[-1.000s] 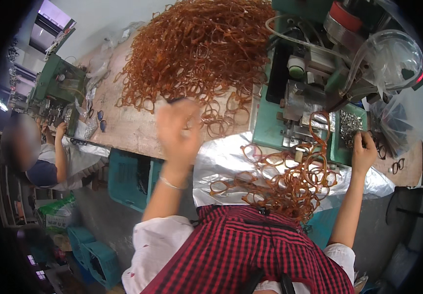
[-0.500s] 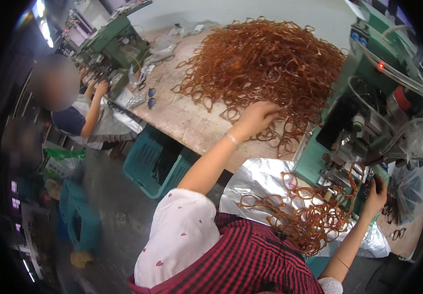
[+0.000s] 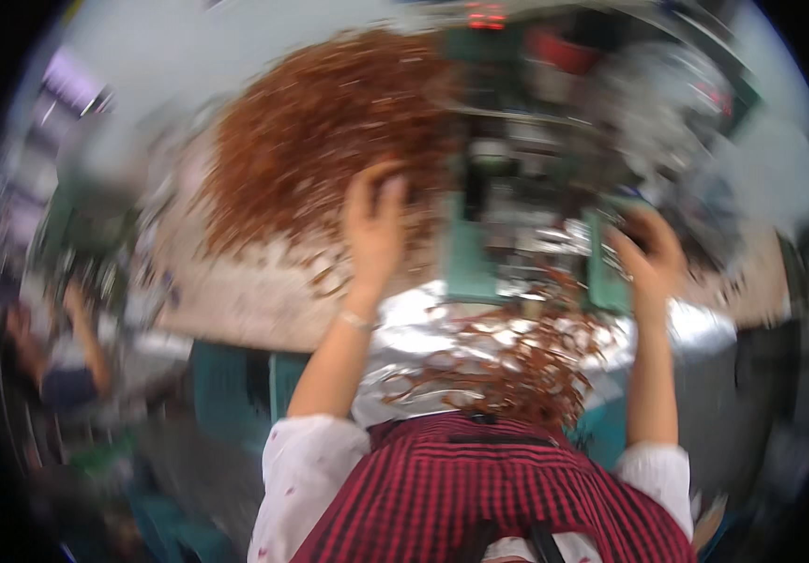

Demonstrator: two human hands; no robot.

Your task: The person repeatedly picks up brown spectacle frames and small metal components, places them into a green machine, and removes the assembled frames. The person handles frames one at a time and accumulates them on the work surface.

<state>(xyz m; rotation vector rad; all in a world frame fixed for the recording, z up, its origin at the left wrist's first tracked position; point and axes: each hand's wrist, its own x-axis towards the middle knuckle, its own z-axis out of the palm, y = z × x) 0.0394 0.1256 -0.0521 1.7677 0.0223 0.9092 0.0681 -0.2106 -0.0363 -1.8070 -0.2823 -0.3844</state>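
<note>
Copper rings (image 3: 320, 141) beside green machine (image 3: 517, 216)

The person wears a red-and-black checked apron (image 3: 489, 493) at 6 o'clock, with dark straps (image 3: 512, 542) at its lower edge. White short sleeves (image 3: 306, 469) show at 7 and 5 o'clock. A thin bracelet (image 3: 357, 320) circles the left wrist. The picture is blurred.

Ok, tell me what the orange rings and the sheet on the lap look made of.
Rings: thin orange-brown loops, probably rubber or coated wire; blur leaves it open. Sheet: silvery and crinkled with bright glare, likely foil or metallised plastic.
</note>
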